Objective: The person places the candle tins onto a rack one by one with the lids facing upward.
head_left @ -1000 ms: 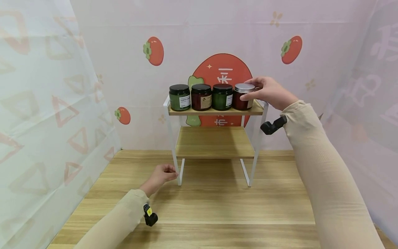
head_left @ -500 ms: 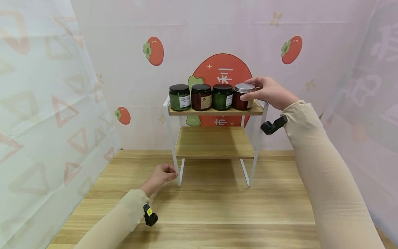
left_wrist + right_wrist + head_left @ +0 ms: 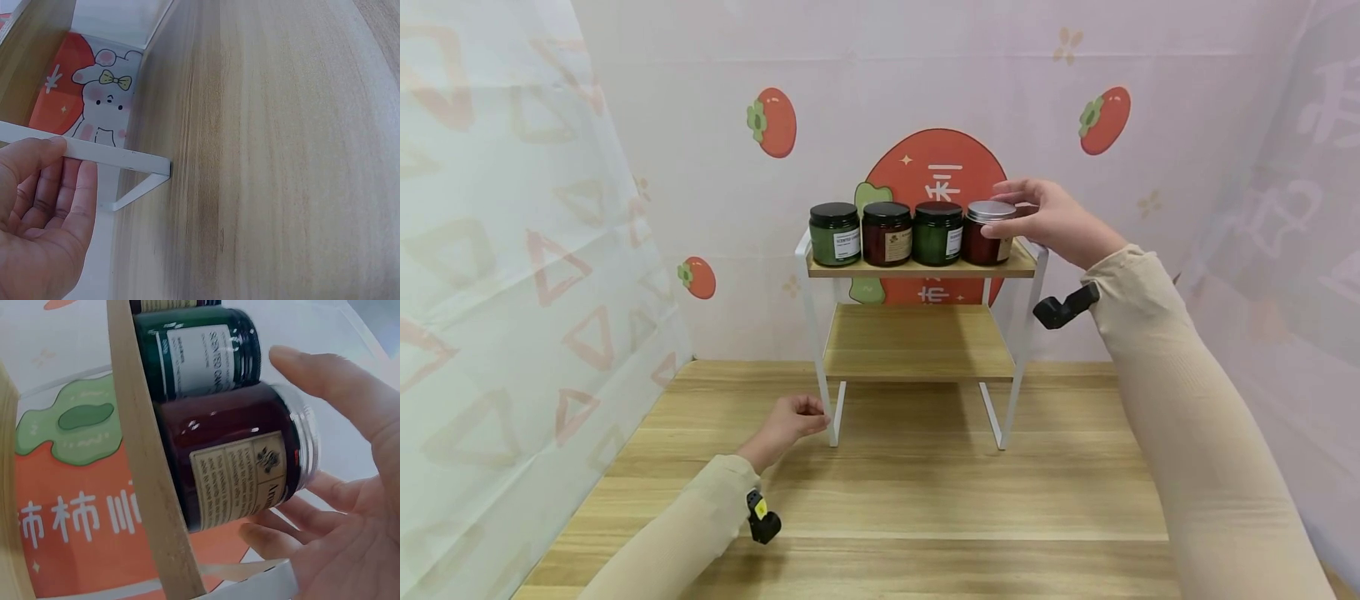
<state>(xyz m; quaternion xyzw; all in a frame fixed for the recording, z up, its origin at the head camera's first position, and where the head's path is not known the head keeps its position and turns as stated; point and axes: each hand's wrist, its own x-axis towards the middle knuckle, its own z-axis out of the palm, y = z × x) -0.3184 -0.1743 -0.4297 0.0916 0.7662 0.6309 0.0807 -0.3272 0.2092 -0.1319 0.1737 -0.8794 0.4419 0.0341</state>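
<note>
My left hand (image 3: 781, 432) pinches the white front-left leg of a two-tier shelf rack (image 3: 119, 155) between thumb and fingers, low near the table. On the top shelf (image 3: 917, 272) stands a row of candle jars. At its right end is a dark red jar (image 3: 981, 245) with a silver lid and a tan label. My right hand (image 3: 1060, 221) is spread around that jar's lid. In the right wrist view the thumb (image 3: 312, 372) stands apart from the jar, while the other fingers are beside and partly behind it; whether they touch it is unclear.
Left of it stand a green jar (image 3: 936, 242), a dark red jar (image 3: 887, 242) and another green jar (image 3: 834, 242), all black-lidded. The lower wooden shelf (image 3: 919, 340) sits beneath. A wooden table (image 3: 925, 508) carries the rack; printed cloth (image 3: 865, 75) hangs behind.
My right hand has loosened at the silver-lidded jar and shifted slightly up and right, its thumb lifting. My left hand stays on the rack leg. The jars look unmoved.
</note>
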